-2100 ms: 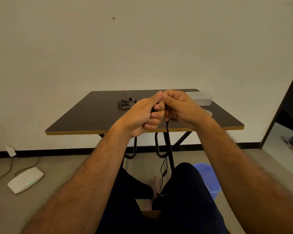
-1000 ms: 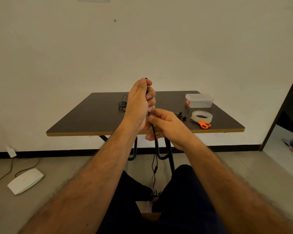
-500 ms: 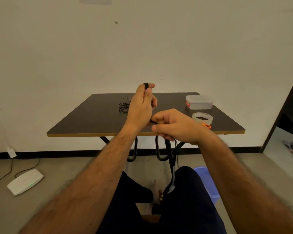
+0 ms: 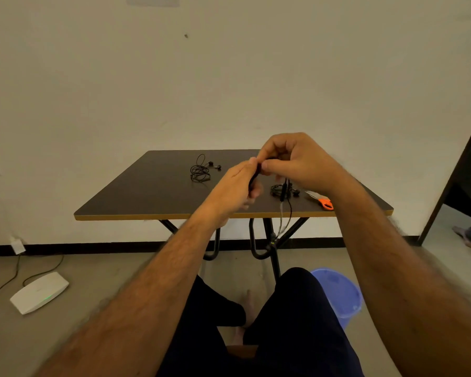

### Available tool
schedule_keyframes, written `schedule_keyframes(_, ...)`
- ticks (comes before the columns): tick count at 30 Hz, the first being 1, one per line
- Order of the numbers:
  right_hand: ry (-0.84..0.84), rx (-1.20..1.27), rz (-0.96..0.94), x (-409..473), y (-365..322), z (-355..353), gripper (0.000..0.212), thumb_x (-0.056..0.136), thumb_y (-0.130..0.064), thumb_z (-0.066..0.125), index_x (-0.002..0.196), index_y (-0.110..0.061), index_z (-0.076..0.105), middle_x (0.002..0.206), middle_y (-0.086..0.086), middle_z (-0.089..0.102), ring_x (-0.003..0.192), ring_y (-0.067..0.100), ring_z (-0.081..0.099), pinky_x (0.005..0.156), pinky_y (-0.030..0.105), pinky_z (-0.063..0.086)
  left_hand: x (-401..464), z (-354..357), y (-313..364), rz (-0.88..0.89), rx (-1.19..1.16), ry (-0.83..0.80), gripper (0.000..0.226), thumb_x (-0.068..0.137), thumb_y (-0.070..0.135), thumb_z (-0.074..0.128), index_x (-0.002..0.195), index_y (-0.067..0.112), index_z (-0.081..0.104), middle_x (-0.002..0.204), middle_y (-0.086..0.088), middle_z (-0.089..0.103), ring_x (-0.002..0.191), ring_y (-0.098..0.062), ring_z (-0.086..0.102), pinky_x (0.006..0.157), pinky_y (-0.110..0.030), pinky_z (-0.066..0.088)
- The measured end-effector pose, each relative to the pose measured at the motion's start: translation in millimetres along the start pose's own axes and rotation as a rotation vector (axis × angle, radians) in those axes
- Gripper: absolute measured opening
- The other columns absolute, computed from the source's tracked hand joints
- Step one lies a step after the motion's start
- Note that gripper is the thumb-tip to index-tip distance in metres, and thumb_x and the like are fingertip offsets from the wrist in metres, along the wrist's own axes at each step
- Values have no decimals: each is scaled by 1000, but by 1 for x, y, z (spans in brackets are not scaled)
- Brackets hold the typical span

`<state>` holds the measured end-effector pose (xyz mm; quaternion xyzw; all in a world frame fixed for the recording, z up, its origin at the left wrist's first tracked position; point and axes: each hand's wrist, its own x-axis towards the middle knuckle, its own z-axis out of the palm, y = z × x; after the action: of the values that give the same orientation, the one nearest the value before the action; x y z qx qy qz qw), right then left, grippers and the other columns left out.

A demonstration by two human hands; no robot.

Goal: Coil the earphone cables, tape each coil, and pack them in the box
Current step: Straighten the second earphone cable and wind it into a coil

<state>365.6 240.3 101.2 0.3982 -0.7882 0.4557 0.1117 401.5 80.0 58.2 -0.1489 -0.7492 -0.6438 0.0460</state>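
Left hand (image 4: 233,189) grips the coil, right hand (image 4: 291,161) pinches the cable (image 4: 283,197) at its one o'clock; better keep each loop snug.

The left and front-left of the dark brown tabletop (image 4: 136,191) lie bare. A loose black earphone cable (image 4: 200,171) sits near mid-back. Right of centre, a second black earphone bundle (image 4: 276,190) and orange-handled scissors (image 4: 322,201) lie close together, under both raised hands (image 4: 272,170), crowding that side.
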Motion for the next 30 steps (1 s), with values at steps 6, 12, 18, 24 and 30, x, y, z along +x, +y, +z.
schedule_keyframes(6, 47, 265, -17, 7, 24, 1, 6, 87, -4, 62, 91, -6, 66, 70, 9, 65, 67, 25, 59, 63, 36, 49, -2, -1, 5, -102, -231, -126, 42, 106, 45, 25, 101, 17, 55, 58, 8, 28, 46, -5, 18, 45, -21, 11)
schedule_keyframes(12, 119, 489, 83, 3, 40, 14, 8, 94, -9, 60, 94, -7, 68, 81, 9, 66, 74, 21, 58, 65, 28, 54, -3, -1, 14, -105, -421, -178, 33, 108, 35, 26, 92, 20, 51, 55, 9, 26, 43, -4, 17, 41, -19, 11)
schedule_keyframes(18, 67, 629, 197, -14, 50, 46, 21, 100, -21, 53, 97, -4, 66, 83, 17, 62, 71, 22, 59, 63, 31, 52, 3, 2, 16, 15, -507, -110, 36, 108, 36, 26, 101, 13, 53, 57, 7, 31, 44, -5, 19, 39, -18, 18)
schedule_keyframes(24, -12, 585, 320, -35, 48, 65, 25, 104, -21, 45, 106, -9, 67, 81, 7, 71, 67, 17, 67, 72, 38, 55, 8, 2, 12, 126, -505, 46, 38, 108, 33, 28, 122, 11, 56, 63, 7, 35, 51, -6, 22, 46, -21, 20)
schedule_keyframes(30, -56, 601, 402, -46, 37, 73, 27, 103, -17, 46, 120, -4, 64, 73, 6, 64, 64, 18, 61, 71, 40, 56, 7, 1, 9, 193, -337, 155, 37, 108, 32, 30, 136, 14, 46, 70, 6, 42, 56, -7, 30, 52, -21, 29)
